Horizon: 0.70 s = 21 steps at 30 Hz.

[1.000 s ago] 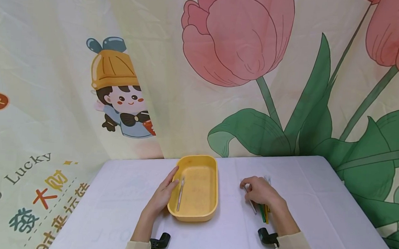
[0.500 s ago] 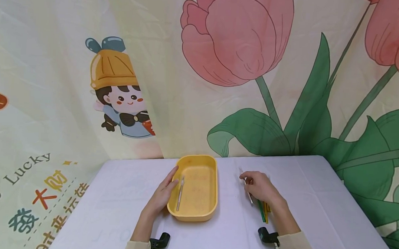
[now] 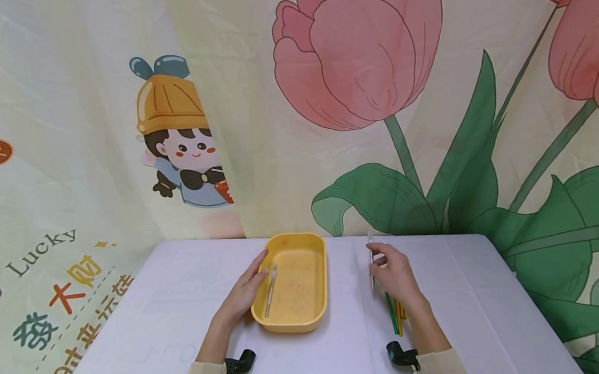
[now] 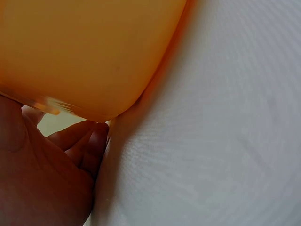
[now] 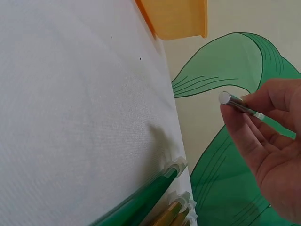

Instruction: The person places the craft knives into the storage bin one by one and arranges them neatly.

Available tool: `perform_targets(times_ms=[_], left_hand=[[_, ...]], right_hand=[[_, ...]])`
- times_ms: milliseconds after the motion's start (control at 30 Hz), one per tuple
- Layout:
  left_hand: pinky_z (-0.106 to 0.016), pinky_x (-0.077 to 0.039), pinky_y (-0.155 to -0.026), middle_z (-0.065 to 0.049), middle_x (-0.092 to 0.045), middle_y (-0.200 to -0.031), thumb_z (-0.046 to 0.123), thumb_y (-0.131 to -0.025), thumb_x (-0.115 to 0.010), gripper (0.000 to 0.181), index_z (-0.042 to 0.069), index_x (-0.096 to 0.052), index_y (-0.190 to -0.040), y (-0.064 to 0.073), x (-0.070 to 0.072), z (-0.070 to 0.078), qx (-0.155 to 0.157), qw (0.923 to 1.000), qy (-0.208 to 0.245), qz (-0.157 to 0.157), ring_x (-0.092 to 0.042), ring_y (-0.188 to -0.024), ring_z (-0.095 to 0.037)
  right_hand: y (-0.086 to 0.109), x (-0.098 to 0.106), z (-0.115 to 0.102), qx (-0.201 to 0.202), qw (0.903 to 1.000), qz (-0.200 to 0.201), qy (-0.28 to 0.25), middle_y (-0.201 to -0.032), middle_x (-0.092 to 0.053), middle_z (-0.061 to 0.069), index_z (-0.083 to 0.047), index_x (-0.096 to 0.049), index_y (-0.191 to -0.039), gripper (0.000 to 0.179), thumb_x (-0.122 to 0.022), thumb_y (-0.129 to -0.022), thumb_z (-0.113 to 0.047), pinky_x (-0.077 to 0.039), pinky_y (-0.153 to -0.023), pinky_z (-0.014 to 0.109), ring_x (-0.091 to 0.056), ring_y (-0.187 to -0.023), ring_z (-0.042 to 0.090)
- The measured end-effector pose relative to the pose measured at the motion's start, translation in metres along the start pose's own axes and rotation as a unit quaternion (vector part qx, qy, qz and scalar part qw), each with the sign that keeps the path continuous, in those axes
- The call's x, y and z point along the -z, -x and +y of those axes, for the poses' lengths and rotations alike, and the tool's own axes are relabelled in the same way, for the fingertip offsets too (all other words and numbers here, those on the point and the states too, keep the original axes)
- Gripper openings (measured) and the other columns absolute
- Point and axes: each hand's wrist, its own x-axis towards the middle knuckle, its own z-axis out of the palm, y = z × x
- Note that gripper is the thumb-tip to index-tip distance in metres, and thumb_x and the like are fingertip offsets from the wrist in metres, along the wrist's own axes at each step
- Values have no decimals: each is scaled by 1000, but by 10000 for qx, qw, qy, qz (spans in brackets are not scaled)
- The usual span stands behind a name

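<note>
My left hand [image 3: 244,293] grips the left wall of the yellow tray [image 3: 326,288], with the thumb over its rim and the fingers along the outside. Inside the tray, toward its left, lies a slim silver pen-shaped tool [image 3: 269,297] with a pale tip. My right hand [image 3: 393,272] pinches a similar silver pen-shaped tool [image 5: 225,98] between thumb and fingertips, its pale end pointing away from me. Below that hand lie a green pen-shaped tool [image 3: 391,312] and several gold pen-shaped tools [image 5: 165,214] with clear caps, partly hidden by the hand in the head view.
A white cloth covers the table [image 3: 189,299], whose back edge meets a printed curtain [image 3: 231,150] with tulips and a cartoon figure. A black wrist camera [image 3: 240,362] sits at the left wrist, another black camera [image 3: 400,354] at the right.
My right hand has lifted the silver tool up and away from beside the green and gold ones, and it now stands more upright in view. The left hand and tray stay put.
</note>
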Motion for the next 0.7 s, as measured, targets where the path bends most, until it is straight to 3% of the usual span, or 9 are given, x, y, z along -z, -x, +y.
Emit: perform_targets(times_ms=[233,700], left_hand=[[-53,-6,-132,7,-21,-174,30,-113,-40,53,37,-28,-164,1,1,0,14,10000,6,-34,-8,-163,-22],[-53,-6,-132,8,-22,-173,31,-113,-40,53,39,-29,-164,1,0,0,75,10000,-10,18,-9,-163,-22]], right_hand=[[0,2,-2,68,9993,180,-307,-136,-63,15,-11,-61,-141,43,-67,-98,-8,-61,-73,27,-67,-100,25],[-1,1,-12,492,9933,395,-971,-123,-70,11,-12,-69,-127,32,-72,-96,-5,-63,-75,25,-71,-99,23]])
